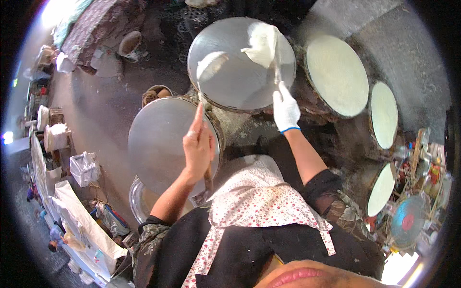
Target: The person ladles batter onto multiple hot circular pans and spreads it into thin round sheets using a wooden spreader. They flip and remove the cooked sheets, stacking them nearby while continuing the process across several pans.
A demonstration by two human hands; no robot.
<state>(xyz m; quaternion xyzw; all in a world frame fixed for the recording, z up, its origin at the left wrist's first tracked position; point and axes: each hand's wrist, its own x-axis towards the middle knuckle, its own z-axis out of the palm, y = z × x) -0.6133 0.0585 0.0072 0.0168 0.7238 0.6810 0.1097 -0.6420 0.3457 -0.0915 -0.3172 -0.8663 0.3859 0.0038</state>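
A large round griddle (pixel 237 86) lies ahead of me, and a second round griddle (pixel 155 140) is nearer, on the left. My left hand (pixel 198 145), bare with a ring, grips the long handle of a tool; its pale, rounded head (pixel 211 65) is over the far griddle. My right hand (pixel 287 109) wears a white glove with a blue cuff. It holds a stick (pixel 277 72) with a soft white mass (pixel 262 43), perhaps dough or batter, at its end over the same griddle. Whether the mass touches the griddle I cannot tell.
To the right are round surfaces covered in white: a large one (pixel 338 75), a smaller one (pixel 384 115) and another (pixel 381 190) near a fan (pixel 407 221). On the left are a basket (pixel 156 94), a bucket (pixel 131 45), a plastic-lined bin (pixel 84 168) and a distant person (pixel 57 237).
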